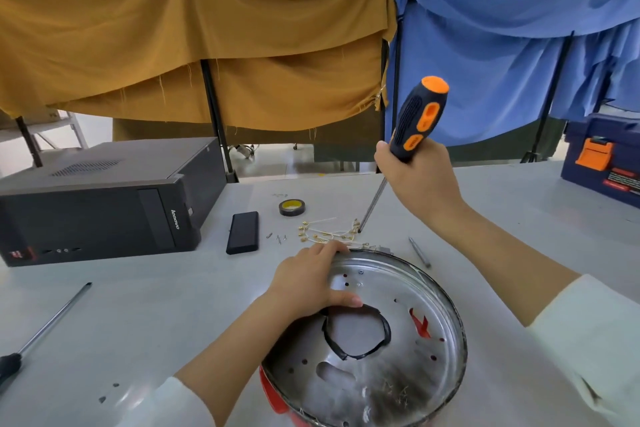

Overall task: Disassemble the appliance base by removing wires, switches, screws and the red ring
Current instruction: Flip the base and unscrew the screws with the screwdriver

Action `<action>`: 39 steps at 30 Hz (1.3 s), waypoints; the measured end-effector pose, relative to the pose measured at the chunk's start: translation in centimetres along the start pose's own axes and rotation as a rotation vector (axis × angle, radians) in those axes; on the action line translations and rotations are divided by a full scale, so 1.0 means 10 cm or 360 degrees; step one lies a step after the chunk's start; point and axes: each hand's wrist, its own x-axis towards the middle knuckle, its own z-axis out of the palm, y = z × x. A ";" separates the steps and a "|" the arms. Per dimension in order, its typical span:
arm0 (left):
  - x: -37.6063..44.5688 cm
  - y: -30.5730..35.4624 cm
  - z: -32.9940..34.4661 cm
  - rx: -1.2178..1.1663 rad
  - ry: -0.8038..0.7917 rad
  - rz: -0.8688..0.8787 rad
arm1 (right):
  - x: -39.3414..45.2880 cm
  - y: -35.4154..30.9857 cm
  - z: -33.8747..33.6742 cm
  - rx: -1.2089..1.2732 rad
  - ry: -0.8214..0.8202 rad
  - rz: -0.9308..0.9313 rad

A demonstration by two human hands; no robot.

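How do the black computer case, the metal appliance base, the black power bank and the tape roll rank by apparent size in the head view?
1. Computer case and metal appliance base: alike in apparent size; the base lies nearer the camera, so unranked.
2. Power bank.
3. Tape roll.

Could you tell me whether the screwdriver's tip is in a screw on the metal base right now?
No, the right hand holds the screwdriver beyond the metal base.

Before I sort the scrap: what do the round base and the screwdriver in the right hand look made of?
The round base looks like thin sheet metal, bright and reflective, with punched holes. The screwdriver has a shiny shaft that looks like steel, and a black and orange handle that is probably plastic with ribbed, rubbery grip; the picture cannot confirm it.
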 end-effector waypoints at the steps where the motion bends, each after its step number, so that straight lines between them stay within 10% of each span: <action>1: 0.00 0.00 0.01 0.0037 -0.0008 0.0011 | -0.02 -0.01 0.02 0.0061 -0.0022 0.0041; 39: -0.01 0.02 0.01 0.0342 -0.0139 0.0038 | -0.03 0.10 0.57 -0.0523 0.0008 0.0247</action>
